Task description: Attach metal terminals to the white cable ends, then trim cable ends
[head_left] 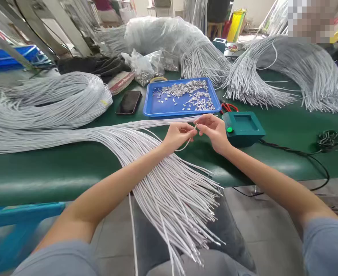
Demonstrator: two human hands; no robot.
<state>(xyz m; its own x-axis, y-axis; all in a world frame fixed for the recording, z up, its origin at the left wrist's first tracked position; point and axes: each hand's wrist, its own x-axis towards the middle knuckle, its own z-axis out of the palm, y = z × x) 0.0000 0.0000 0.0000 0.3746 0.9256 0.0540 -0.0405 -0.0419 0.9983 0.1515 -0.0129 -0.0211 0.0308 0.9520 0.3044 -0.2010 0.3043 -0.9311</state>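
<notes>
My left hand (180,135) pinches a thin white cable (183,147) near its end, over the green table. Close against it, my right hand (214,130) is closed with thumb and fingertips at the same cable end; any small part there is too small to make out. Below my left forearm, a thick bundle of white cables (169,184) fans over the table's front edge toward my lap. Just beyond the hands stands a blue tray (169,114) with many small silvery metal pieces (199,102). A teal box-shaped device (245,132) with a green button sits beside my right hand.
Red-handled pliers (229,108) lie between tray and device. A dark phone (129,102) is left of the tray. Coiled cable bundles (79,96) stand at left, back and right (306,69). Bags of metal pieces (146,69) lie behind. A black cord (295,154) crosses the right side.
</notes>
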